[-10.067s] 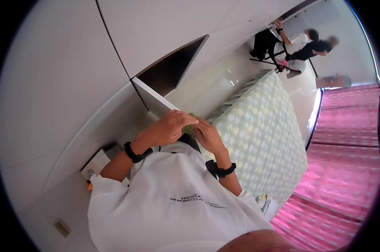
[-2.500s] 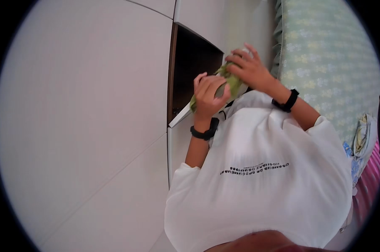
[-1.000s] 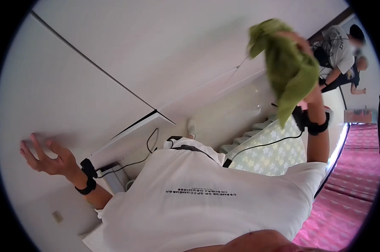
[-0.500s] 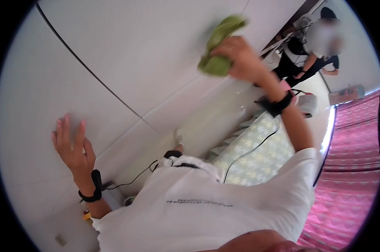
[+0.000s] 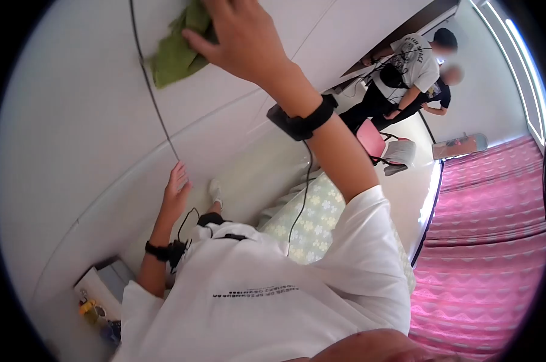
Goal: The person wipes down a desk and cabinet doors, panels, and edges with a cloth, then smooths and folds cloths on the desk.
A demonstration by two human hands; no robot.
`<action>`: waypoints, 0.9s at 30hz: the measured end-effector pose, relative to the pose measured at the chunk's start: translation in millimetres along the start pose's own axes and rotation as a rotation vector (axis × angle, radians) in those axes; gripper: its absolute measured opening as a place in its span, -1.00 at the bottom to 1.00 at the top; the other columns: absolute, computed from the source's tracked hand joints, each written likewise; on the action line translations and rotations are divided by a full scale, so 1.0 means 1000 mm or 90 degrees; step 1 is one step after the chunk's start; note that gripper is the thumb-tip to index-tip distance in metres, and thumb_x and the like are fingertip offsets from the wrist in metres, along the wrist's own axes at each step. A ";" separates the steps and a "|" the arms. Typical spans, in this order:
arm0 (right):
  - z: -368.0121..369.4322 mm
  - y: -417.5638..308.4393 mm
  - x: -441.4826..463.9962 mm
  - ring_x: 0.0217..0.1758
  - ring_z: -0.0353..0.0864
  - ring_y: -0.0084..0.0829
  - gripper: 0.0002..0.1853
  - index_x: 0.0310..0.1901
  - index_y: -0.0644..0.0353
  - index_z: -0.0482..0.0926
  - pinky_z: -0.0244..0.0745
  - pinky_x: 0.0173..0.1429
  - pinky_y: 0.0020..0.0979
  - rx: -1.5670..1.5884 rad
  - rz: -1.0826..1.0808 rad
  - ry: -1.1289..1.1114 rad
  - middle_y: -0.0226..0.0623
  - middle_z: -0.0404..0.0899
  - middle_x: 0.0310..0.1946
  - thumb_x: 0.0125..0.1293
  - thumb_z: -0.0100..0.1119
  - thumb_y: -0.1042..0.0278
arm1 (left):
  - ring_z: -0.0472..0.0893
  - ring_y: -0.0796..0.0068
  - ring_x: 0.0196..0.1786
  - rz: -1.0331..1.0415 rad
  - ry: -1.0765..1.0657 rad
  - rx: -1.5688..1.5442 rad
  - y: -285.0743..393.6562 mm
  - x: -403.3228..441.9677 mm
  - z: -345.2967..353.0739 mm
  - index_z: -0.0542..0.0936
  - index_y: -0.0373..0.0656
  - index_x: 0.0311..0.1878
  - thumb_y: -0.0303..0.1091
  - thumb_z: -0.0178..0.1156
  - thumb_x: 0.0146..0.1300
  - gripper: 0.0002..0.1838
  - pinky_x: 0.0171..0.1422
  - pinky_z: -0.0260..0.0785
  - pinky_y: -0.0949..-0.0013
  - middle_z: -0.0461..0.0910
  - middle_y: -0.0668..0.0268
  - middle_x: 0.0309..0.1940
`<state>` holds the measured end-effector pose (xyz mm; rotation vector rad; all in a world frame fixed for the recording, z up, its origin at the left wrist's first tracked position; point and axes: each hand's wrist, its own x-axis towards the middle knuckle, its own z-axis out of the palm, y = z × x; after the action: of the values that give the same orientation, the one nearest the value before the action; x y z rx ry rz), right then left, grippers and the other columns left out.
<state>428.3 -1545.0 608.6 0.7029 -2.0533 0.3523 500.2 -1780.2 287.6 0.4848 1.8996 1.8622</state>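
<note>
My right hand is at the top of the view, holding a green cloth against a smooth white panel. The cloth is bunched under the fingers, and its upper part is cut off by the frame's edge. A dark vertical seam runs down the panel just left of the cloth. Lower down, my left hand is raised by the panel's lower part, near the end of that seam. Its fingers are extended and hold nothing; whether they touch the surface is unclear. Both wrists wear black bands.
A bed with a green floral cover stands to my right, beside pink curtains. A black cable hangs from my right wristband. Farther back are two people and a pink chair. Small items lie at lower left.
My right hand has moved left across the panel with the green cloth, reaching the dark seam. My left hand has shifted right and its spread fingers have come together. The view has turned.
</note>
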 end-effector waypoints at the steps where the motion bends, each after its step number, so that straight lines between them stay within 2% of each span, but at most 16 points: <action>1: 0.009 -0.002 -0.001 0.45 0.18 0.12 -0.45 0.18 0.18 0.40 0.22 0.44 0.08 -0.069 -0.078 -0.044 0.14 0.19 0.32 0.14 0.32 0.32 | 0.30 0.20 0.45 -0.007 0.005 0.005 0.006 0.001 -0.003 0.06 -0.14 0.53 -0.41 0.00 0.42 -0.35 0.46 0.18 0.20 0.23 0.09 0.45; 2: 0.013 -0.003 -0.004 0.45 0.18 0.12 -0.45 0.18 0.18 0.40 0.22 0.44 0.08 -0.065 -0.071 -0.041 0.14 0.19 0.32 0.14 0.32 0.32 | 0.31 0.17 0.44 0.011 0.038 -0.049 0.014 0.009 -0.002 0.07 -0.15 0.53 -0.45 0.00 0.40 -0.34 0.42 0.22 0.21 0.23 0.06 0.44; 4: 0.012 -0.001 -0.006 0.50 0.11 0.11 -0.48 0.14 0.20 0.45 0.14 0.49 0.13 -0.307 -0.280 -0.106 0.16 0.16 0.36 0.17 0.30 0.18 | 0.31 0.14 0.43 0.033 0.063 -0.102 0.024 0.029 0.000 0.07 -0.17 0.53 -0.50 -0.01 0.37 -0.33 0.39 0.26 0.22 0.23 0.03 0.43; 5: 0.006 0.009 -0.002 0.49 0.11 0.10 -0.39 0.22 0.18 0.39 0.10 0.53 0.13 -0.265 -0.255 -0.152 0.16 0.16 0.36 0.19 0.30 0.10 | 0.30 0.18 0.45 0.065 0.097 -0.113 0.030 0.040 0.001 0.07 -0.15 0.53 -0.42 0.00 0.39 -0.34 0.43 0.22 0.21 0.22 0.07 0.45; 6: -0.005 0.023 -0.001 0.49 0.11 0.10 -0.39 0.22 0.18 0.39 0.10 0.53 0.13 -0.263 -0.251 -0.149 0.16 0.16 0.36 0.19 0.30 0.10 | 0.28 0.22 0.46 0.095 0.132 -0.124 0.034 0.049 0.010 0.08 -0.14 0.53 -0.33 0.00 0.41 -0.34 0.47 0.17 0.20 0.21 0.11 0.46; 8: -0.016 0.030 0.011 0.46 0.14 0.13 -0.32 0.31 0.18 0.30 0.15 0.49 0.10 -0.264 -0.102 0.027 0.16 0.18 0.33 0.23 0.31 0.10 | 0.28 0.20 0.47 0.072 0.123 -0.148 0.041 0.060 0.012 0.08 -0.15 0.53 -0.33 -0.01 0.41 -0.35 0.47 0.17 0.17 0.20 0.10 0.47; 10: -0.030 0.023 0.014 0.39 0.17 0.18 -0.26 0.36 0.24 0.21 0.18 0.43 0.08 -0.147 0.096 0.081 0.18 0.16 0.30 0.26 0.32 0.11 | 0.28 0.18 0.47 0.046 0.117 -0.190 0.038 0.060 0.017 0.08 -0.17 0.53 -0.33 -0.03 0.42 -0.36 0.48 0.17 0.15 0.19 0.09 0.47; 11: -0.027 0.030 0.012 0.39 0.17 0.18 -0.26 0.36 0.24 0.21 0.18 0.43 0.08 -0.150 0.087 0.078 0.18 0.16 0.30 0.26 0.32 0.11 | 0.28 0.17 0.47 0.024 0.103 -0.243 0.037 0.066 0.019 0.07 -0.18 0.53 -0.33 -0.04 0.42 -0.36 0.48 0.17 0.13 0.19 0.08 0.48; 13: -0.010 0.047 -0.021 0.34 0.18 0.20 -0.28 0.34 0.33 0.19 0.17 0.39 0.07 -0.199 0.220 0.150 0.22 0.15 0.27 0.27 0.30 0.20 | 0.28 0.15 0.47 -0.013 0.083 -0.293 0.034 0.065 0.020 0.06 -0.19 0.53 -0.34 -0.06 0.42 -0.36 0.48 0.17 0.11 0.18 0.08 0.48; 16: 0.023 0.065 -0.074 0.32 0.17 0.22 -0.30 0.33 0.36 0.17 0.12 0.40 0.08 -0.171 0.304 0.124 0.26 0.15 0.25 0.27 0.27 0.26 | 0.29 0.14 0.47 -0.004 0.091 -0.376 0.037 0.069 0.029 0.00 -0.18 0.54 -0.38 -0.05 0.40 -0.32 0.49 0.16 0.08 0.18 0.07 0.48; 18: 0.054 0.051 -0.087 0.31 0.15 0.27 -0.29 0.35 0.36 0.16 0.07 0.41 0.09 -0.123 0.283 0.107 0.29 0.16 0.22 0.25 0.26 0.31 | 0.32 0.13 0.45 -0.004 0.107 -0.494 0.036 0.072 0.030 -0.02 -0.17 0.53 -0.40 -0.02 0.34 -0.28 0.49 0.15 0.08 0.19 0.07 0.47; 22: 0.080 -0.015 -0.057 0.31 0.14 0.31 -0.24 0.39 0.30 0.16 0.14 0.39 0.14 -0.052 -0.002 0.025 0.25 0.15 0.23 0.20 0.30 0.32 | 0.35 0.13 0.42 -0.009 0.168 -0.497 0.034 0.076 0.028 -0.01 -0.17 0.51 -0.43 0.02 0.27 -0.25 0.49 0.16 0.08 0.21 0.07 0.46; 23: 0.084 -0.016 -0.046 0.37 0.12 0.26 -0.24 0.39 0.24 0.21 0.16 0.40 0.18 -0.080 -0.072 -0.005 0.17 0.12 0.28 0.20 0.30 0.20 | 0.36 0.12 0.41 -0.011 0.163 -0.509 0.035 0.080 0.026 0.05 -0.18 0.48 -0.44 0.02 0.26 -0.28 0.47 0.18 0.08 0.26 0.08 0.42; 24: 0.085 -0.011 -0.033 0.37 0.12 0.26 -0.24 0.39 0.24 0.21 0.16 0.40 0.18 -0.074 -0.075 -0.001 0.17 0.12 0.28 0.20 0.30 0.20 | 0.38 0.12 0.40 -0.013 0.158 -0.519 0.035 0.086 0.024 0.10 -0.18 0.46 -0.44 0.03 0.25 -0.32 0.46 0.20 0.08 0.30 0.09 0.39; 26: 0.088 0.013 -0.011 0.42 0.08 0.20 -0.20 0.41 0.18 0.23 0.10 0.44 0.23 -0.125 -0.182 0.064 0.09 0.10 0.30 0.19 0.30 0.06 | 0.41 0.12 0.38 -0.008 0.158 -0.544 0.027 0.105 0.025 0.17 -0.17 0.41 -0.45 0.03 0.25 -0.37 0.44 0.23 0.08 0.37 0.12 0.32; 27: 0.084 0.044 -0.005 0.47 0.05 0.13 -0.20 0.44 0.15 0.20 0.01 0.48 0.27 -0.159 -0.194 0.098 0.06 0.07 0.35 0.23 0.18 -0.04 | 0.43 0.11 0.36 -0.002 0.155 -0.575 0.025 0.123 0.031 0.23 -0.15 0.36 -0.46 0.04 0.25 -0.43 0.42 0.26 0.08 0.44 0.15 0.25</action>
<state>347.2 -1550.3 559.3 0.7929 -1.7723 -0.0237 411.4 -1687.1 305.2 -0.0514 0.9704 2.5808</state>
